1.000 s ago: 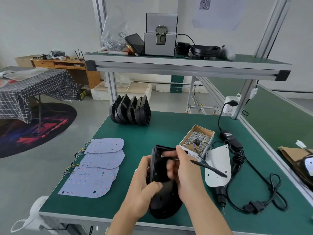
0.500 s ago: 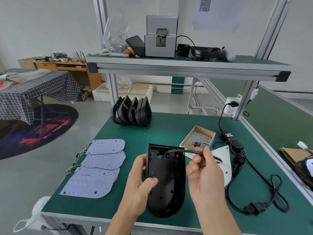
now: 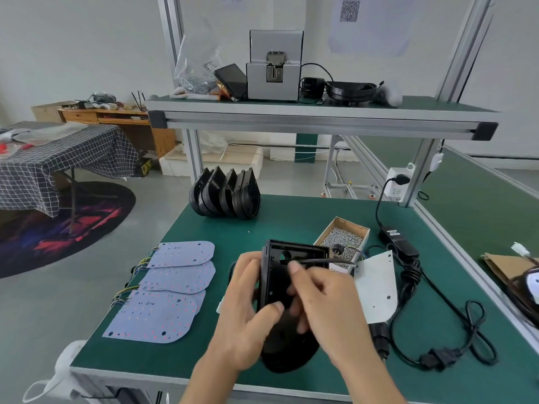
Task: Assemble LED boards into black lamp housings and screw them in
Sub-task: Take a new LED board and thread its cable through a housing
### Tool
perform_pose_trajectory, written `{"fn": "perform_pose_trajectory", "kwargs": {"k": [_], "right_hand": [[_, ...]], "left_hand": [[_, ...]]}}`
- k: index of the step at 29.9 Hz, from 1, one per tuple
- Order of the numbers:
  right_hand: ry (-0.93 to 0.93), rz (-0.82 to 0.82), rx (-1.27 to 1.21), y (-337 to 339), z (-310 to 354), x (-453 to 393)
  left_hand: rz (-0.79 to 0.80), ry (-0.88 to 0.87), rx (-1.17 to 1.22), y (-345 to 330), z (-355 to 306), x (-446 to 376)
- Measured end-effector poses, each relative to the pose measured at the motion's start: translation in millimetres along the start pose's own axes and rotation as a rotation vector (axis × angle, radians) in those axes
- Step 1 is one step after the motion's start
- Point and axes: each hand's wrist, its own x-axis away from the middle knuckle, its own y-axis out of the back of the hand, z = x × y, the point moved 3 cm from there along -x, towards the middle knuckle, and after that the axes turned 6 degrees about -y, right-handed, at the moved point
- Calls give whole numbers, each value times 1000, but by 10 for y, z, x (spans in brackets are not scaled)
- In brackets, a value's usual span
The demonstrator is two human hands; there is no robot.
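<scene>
Currently the left hand (image 3: 248, 310) grips the black lamp housing (image 3: 287, 287) by its left wall, fingers curled round it, open side up just above the surface (image 3: 291, 220). The right hand (image 3: 326, 298) pinches the black cable (image 3: 323, 261) beyond its fingertips. Advice: feed the cable through the round hole without kinking, and keep the LED board (image 3: 377, 287) trailing freely.

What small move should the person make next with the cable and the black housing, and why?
Probably pull the cable further through the housing, since the right hand pinches it inside, the left hand steadies the housing, and the white board lies outside.
</scene>
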Motion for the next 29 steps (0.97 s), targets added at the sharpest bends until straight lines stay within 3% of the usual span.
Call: {"fn": "perform_pose_trajectory", "kwargs": {"k": [3, 4, 7, 9, 13, 17, 21, 24, 29], "right_hand": [[269, -349, 102, 338, -7, -54], [307, -369, 180, 425, -16, -131], [209, -126, 151, 532, -88, -396], [191, -52, 68, 550, -104, -509], [235, -96, -86, 641, -39, -652], [437, -120, 79, 519, 124, -576], [670, -106, 206, 294, 141, -481], [732, -96, 217, 270, 71, -475], [858, -420, 391, 382, -15, -459]], "left_hand": [[-37, 36, 93, 26, -47, -33], [-52, 35, 118, 32, -62, -37], [-76, 10, 173, 53, -98, -44], [-83, 0, 165, 52, -115, -49], [-50, -88, 9, 22, -215, -81], [-9, -111, -149, -55, -287, -139], [-5, -83, -118, -119, -355, -224], [-69, -49, -111, -73, -335, -232], [-101, -29, -105, -96, -331, -233]]}}
